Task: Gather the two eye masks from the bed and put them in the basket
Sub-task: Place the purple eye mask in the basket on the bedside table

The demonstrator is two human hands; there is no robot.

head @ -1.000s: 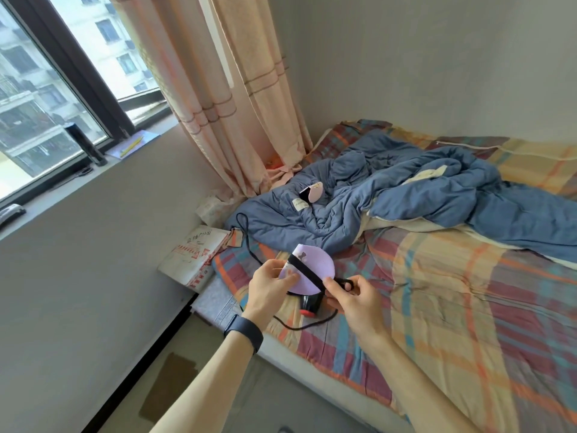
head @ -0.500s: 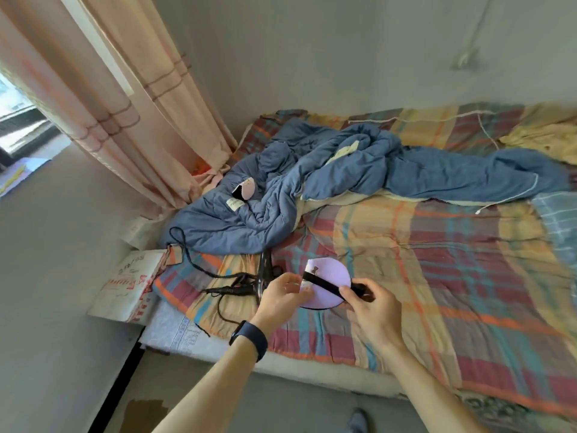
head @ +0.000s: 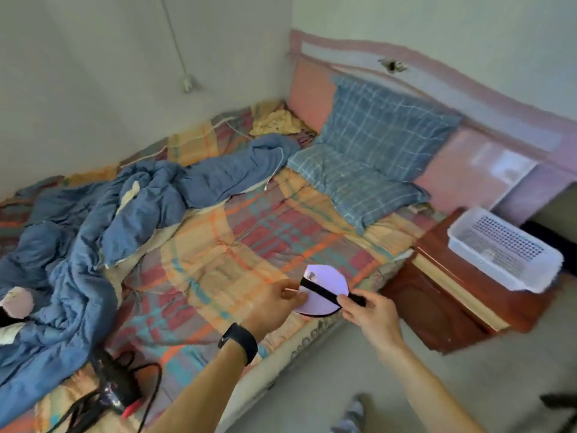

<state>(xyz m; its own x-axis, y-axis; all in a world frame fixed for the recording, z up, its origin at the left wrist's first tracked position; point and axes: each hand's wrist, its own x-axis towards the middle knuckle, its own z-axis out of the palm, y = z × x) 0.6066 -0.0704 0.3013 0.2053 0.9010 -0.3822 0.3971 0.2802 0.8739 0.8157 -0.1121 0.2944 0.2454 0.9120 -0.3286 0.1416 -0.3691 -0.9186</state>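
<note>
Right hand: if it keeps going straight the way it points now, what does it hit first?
The right hand, gripping the mask strap, points up and left. Past the mask, it would probably meet the left hand first, then the bed. Depth is unclear.

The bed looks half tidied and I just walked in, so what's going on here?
A person is holding a lilac eye mask over the near edge of the bed, the left hand pinching its side and the right hand gripping its black strap. A white basket sits on the wooden nightstand to the right, apparently empty. A second, pinkish eye mask lies on the blue duvet at far left, not yet collected.
</note>
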